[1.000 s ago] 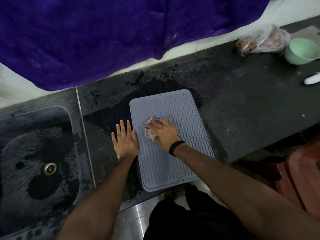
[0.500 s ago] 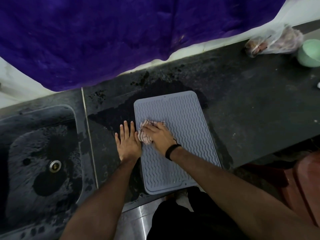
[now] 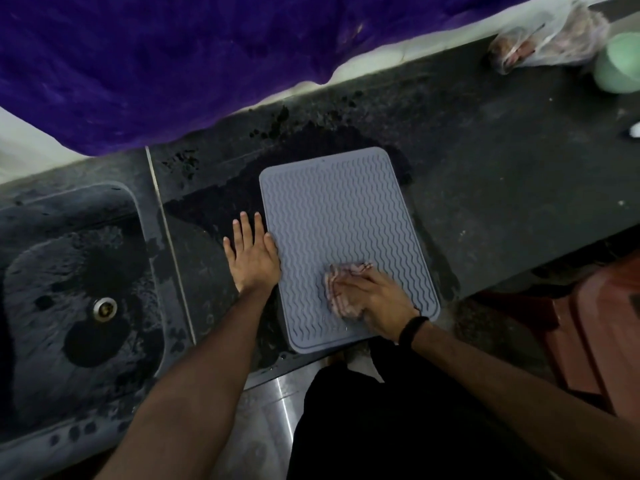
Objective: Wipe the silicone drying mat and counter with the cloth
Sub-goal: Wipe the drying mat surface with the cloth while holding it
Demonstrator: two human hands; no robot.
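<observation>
The silicone drying mat (image 3: 346,244), grey with wavy ridges, lies flat on the dark counter (image 3: 512,188), its near short edge reaching the counter's front edge and its far edge pointing toward the back wall. A dark wet patch (image 3: 221,209) spreads on the counter around the mat's far-left corner and along its left side.

The right hand (image 3: 375,299) presses a crumpled checked cloth (image 3: 341,289) onto the mat near its near-right corner; the fingers (image 3: 349,284) lie over the bunched cloth, somewhat bent around it, and the cloth sticks out past the fingertips on the left and far sides. A black band (image 3: 412,329) circles the right wrist.

The left hand (image 3: 252,258) rests flat on the counter just beside the mat's left edge, fingers straight and close together, pointing toward the back wall, with the thumb side touching the mat's edge. It holds nothing.

To the left, past a pale seam in the counter, is the sunken sink (image 3: 69,306) with a metal drain (image 3: 105,308) and dark wet blotches on its floor. At the counter's far-right corner lie a clear plastic bag (image 3: 547,39) with something pinkish inside and, touching or just beside it, a pale green bowl (image 3: 618,64), cut by the frame edge. A small white object (image 3: 635,129) shows at the right edge; what it is cannot be told. A purple cloth (image 3: 207,57) hangs over the back wall above the counter. A reddish-brown container (image 3: 602,334) stands below the counter's front edge on the right.
</observation>
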